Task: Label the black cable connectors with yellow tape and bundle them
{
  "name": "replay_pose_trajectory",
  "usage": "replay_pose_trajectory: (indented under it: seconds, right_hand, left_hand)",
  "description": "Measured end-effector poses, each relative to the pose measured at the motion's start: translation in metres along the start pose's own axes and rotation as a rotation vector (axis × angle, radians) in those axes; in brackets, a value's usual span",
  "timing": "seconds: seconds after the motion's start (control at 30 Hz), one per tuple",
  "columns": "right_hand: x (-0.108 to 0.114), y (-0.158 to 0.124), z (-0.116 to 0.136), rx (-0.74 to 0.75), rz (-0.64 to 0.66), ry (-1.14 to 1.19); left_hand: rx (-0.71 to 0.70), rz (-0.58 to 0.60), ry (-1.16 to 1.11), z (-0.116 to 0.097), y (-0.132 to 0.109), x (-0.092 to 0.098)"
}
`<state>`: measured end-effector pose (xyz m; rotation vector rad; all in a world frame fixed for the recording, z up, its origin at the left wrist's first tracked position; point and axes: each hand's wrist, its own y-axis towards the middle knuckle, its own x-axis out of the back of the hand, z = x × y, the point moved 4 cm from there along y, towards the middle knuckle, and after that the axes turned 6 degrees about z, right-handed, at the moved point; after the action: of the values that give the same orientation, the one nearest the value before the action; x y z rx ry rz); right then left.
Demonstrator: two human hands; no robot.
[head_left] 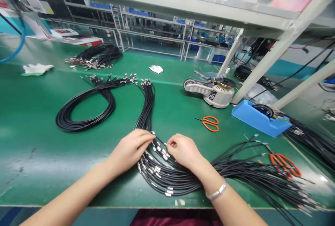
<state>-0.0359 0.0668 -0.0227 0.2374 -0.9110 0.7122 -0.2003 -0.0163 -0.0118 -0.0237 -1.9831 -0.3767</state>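
A large bundle of black cables (178,179) curves across the green table, with small silvery-white sleeves along its bend. My left hand (133,147) is closed at the bundle's left side, fingertips pinching a thin cable near a sleeve. Just to the right, my right hand (183,149) is closed too, thumb and forefinger together at the tip of a thin cable by a small white sleeve. The bundle runs up from my left hand to metal ends, and its other part passes beneath my right wrist to fanned ends at the right.
A coiled cable bundle (85,125) lies left, another cable pile (99,55) behind it. Orange scissors (210,123), a tape dispenser (218,95) and a blue tape holder (258,116) stand right. More scissors (285,165) rest by the cable ends. A shelf beam (157,1) crosses above.
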Motion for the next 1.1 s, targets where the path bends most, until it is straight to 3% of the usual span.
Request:
replay_pose_trajectory:
  seconds: [0.13,0.23,0.5,0.6,0.77,0.87,1.0,1.1]
  right_hand:
    - [0.011,-0.004,-0.015,-0.039,-0.009,0.045]
    - [0.011,-0.002,-0.023,-0.035,0.014,0.101]
    - [0.016,0.006,-0.006,-0.024,0.062,-0.032]
    - [0.025,-0.019,-0.014,-0.071,0.069,-0.142]
    - [0.045,-0.085,-0.064,-0.137,0.091,-0.334]
    - [0.059,-0.092,-0.076,-0.077,0.038,-0.329]
    - [0.058,-0.058,-0.042,-0.033,-0.039,-0.203]
    - [0.035,-0.031,-0.002,0.040,0.054,-0.112]
  left_hand:
    - [-0.072,0.071,-0.017,0.010,0.045,0.002]
    - [-0.108,0.164,-0.019,0.015,0.064,-0.001]
    - [-0.173,0.246,-0.028,0.030,0.069,-0.009]
    - [-0.157,0.228,-0.009,0.039,0.069,-0.010]
    - [-0.081,0.184,0.030,0.049,0.075,-0.013]
    - [-0.053,0.179,0.033,0.042,0.074,-0.013]
    - [-0.120,0.234,-0.033,0.015,0.061,-0.002]
    - [-0.209,0.364,-0.115,-0.003,0.050,0.002]
